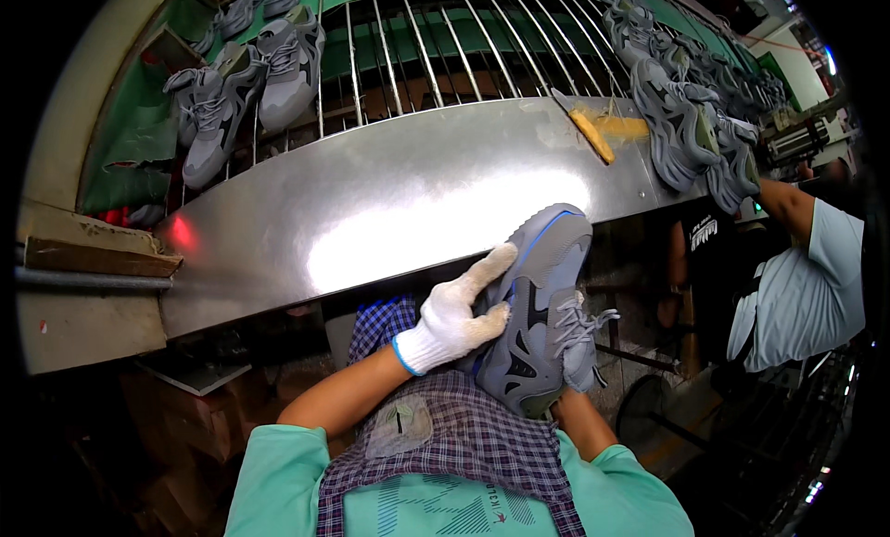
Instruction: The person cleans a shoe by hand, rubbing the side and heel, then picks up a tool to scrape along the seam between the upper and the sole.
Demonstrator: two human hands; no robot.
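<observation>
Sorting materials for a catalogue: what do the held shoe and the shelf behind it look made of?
Grey shoe: seemingly matte synthetic or mesh panels, woven laces, blue edge trim. Shelf: sheet metal, probably stainless steel, given its bright glare and brushed sheen.

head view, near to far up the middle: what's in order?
Plaid apron → gloved left hand on the grey shoe → steel shelf → wire rack. Right hand hidden under the shoe.
</observation>
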